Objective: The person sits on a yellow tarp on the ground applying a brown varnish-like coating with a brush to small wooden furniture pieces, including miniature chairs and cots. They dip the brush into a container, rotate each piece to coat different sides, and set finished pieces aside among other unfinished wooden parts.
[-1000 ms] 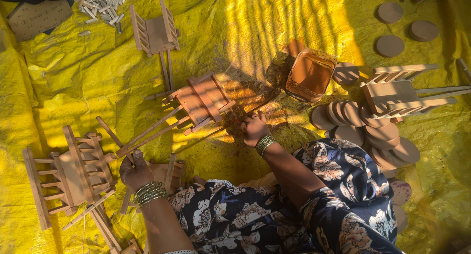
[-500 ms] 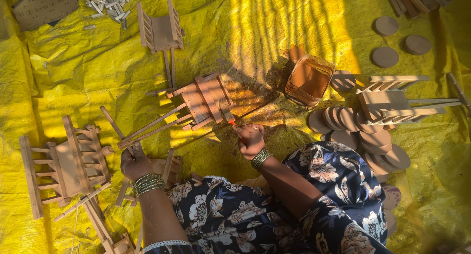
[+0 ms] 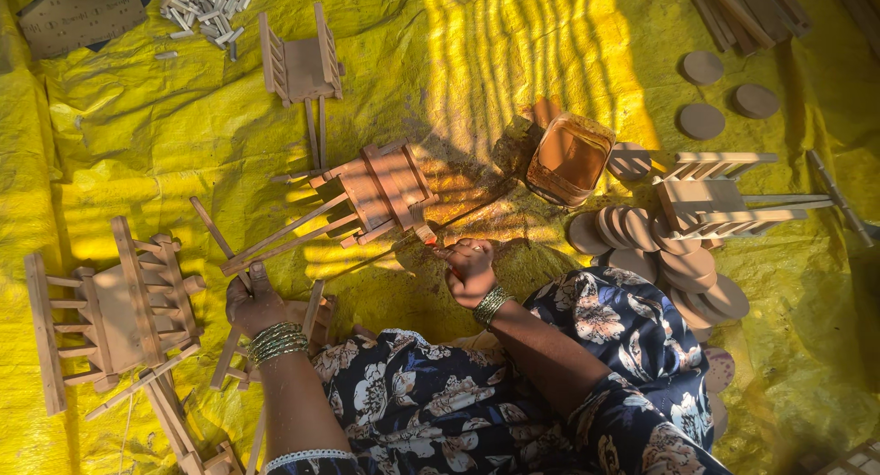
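Observation:
I sit on a yellow tarp [image 3: 477,62]. My left hand [image 3: 251,303] grips the end of a small wooden frame [image 3: 312,317] lying by my knee. My right hand [image 3: 469,270] is pinched on a thin stick with a reddish tip, which touches the near corner of a small wooden cart [image 3: 378,189]. This cart lies tilted, its long shafts pointing left. Just beyond my right hand stands a tub of orange-brown liquid [image 3: 570,159]. What the thin stick is exactly I cannot make out.
A finished cart [image 3: 110,310] lies at the left, another cart [image 3: 301,62] at the top and a third [image 3: 710,198] at the right. Wooden discs [image 3: 674,259] are heaped by my right knee, with several more discs [image 3: 702,121] and sticks [image 3: 742,7] beyond. Small wood offcuts [image 3: 197,3] lie top left.
My right hand has drawn back a little toward me from the cart's side to its near corner. My left hand stays on the wooden frame. The view shifted slightly.

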